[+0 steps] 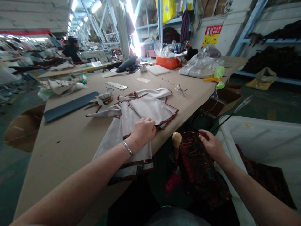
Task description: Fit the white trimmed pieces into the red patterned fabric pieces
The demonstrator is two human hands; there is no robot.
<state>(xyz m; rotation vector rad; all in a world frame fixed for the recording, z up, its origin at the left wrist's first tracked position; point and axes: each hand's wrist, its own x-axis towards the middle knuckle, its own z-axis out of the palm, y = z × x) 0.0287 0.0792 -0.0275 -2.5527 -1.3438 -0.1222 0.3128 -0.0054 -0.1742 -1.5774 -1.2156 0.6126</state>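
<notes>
Your pale grey garment piece point(152, 108) lies on the worktop point(70, 141), near the edge closest to you, in loose, overlapping layers. Your left hand point(143, 130) rests on it, its fingers curled in by the brown trim; their undersides are hidden, so I can't tell whether they clamp any cloth. Your right hand point(210, 144) is beyond that edge, beside the white bin point(258, 122), with thumb and forefinger seemingly pinched on the upper edge of the dark patterned fabric point(197, 166), which hangs below worktop level.

As for progress, the brown trim already runs along most of the garment edges you can see. The layers are not squared up, and the patterned fabric is not on the worktop, so I'd judge the handling to be partway. More patterned cloth point(265, 172) lies in the bin, but how much is left to do can't be settled from this view.
</notes>
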